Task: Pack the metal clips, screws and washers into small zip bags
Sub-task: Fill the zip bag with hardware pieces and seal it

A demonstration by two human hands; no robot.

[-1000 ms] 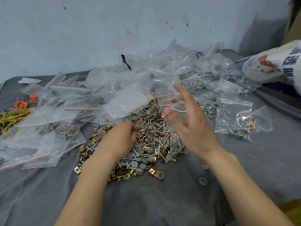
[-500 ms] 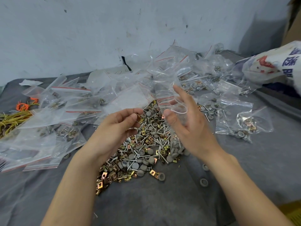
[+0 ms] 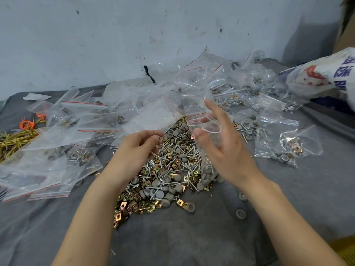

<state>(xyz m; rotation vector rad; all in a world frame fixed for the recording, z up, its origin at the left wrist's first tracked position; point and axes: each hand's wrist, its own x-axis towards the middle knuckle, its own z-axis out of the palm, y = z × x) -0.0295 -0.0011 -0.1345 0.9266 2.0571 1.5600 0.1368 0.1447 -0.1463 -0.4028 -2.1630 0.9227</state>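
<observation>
Over a grey cloth [image 3: 192, 237], my right hand [image 3: 224, 150] pinches a small zip bag [image 3: 209, 125] open by its mouth above the pile [image 3: 172, 169] of screws, clips and washers. My left hand [image 3: 136, 150], fingers curled on a metal clip [image 3: 160, 139], has risen from the pile toward the bag. Empty bags [image 3: 153, 116] crowd behind; filled bags [image 3: 278, 139] lie right, wire bundles [image 3: 17, 135] left.

Grey cloth [image 3: 192, 244] under hardware pile [image 3: 169, 169], bags [image 3: 276, 131]

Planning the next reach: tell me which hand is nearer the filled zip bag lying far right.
Right. The right hand sits just left of the filled bag; the left hand is farther left.
</observation>
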